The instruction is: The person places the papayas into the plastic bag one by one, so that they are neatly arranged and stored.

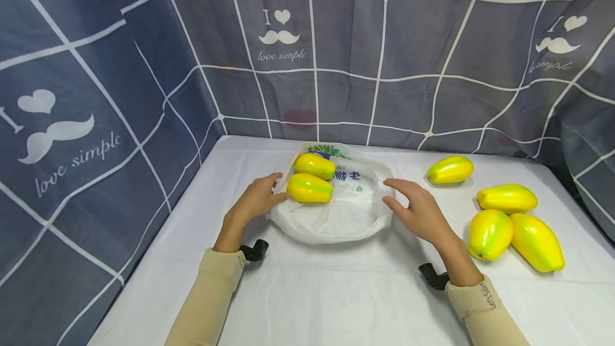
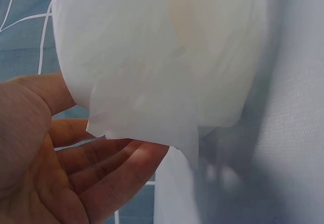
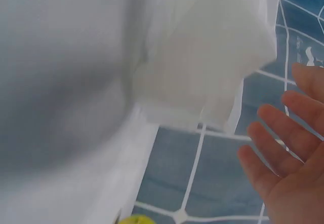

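Both hands (image 1: 259,196) (image 1: 418,208), fingers relaxed, flank white bag (image 1: 336,218); two mangoes (image 1: 309,187) inside lie crosswise

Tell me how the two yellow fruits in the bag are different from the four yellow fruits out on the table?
The two fruits in the bag lie inside the white plastic bag, side by side and touching, between the left hand and right hand. The four loose fruits lie bare on the white table, right of the bag, spread wider, one apart at the back. All six look the same: yellow with green patches.
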{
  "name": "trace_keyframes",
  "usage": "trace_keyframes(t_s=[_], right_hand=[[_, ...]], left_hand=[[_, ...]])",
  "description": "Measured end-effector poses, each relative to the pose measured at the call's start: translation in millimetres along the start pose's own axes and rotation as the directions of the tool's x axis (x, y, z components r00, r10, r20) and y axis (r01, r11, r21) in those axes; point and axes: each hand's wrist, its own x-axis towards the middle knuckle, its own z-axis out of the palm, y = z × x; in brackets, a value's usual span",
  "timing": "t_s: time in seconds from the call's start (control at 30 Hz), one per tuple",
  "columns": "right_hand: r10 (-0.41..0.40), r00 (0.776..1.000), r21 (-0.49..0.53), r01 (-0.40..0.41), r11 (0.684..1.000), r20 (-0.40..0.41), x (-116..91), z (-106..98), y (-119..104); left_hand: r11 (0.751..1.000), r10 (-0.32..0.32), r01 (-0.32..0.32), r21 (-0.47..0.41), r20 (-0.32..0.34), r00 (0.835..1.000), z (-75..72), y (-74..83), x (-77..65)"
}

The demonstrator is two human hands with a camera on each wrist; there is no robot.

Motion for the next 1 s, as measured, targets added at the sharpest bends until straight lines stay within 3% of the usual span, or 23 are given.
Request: trace_keyframes(t_s=[0.27,0.77,1.0], right_hand=[[0.043,0.999,-0.076,-0.041,0.996,0.024,-24,-21,13],[0.174,0.985,-0.155,-0.174,0.972,-0.010,-66,-64,42],[0.308,0.951,-0.133,-0.305,0.943,-0.003,-72,-85,55]], left_hand=[[1.000,-0.008,0.008,-0.009,0.004,1.000,0.1,-1.2,0.2],[1.000,-0.005,0.005,-0.028,0.008,1.000,-0.4,-5.3,-1.5],[0.999,-0.008,0.008,-0.034,0.015,1.000,-1.4,-3.2,-1.9]])
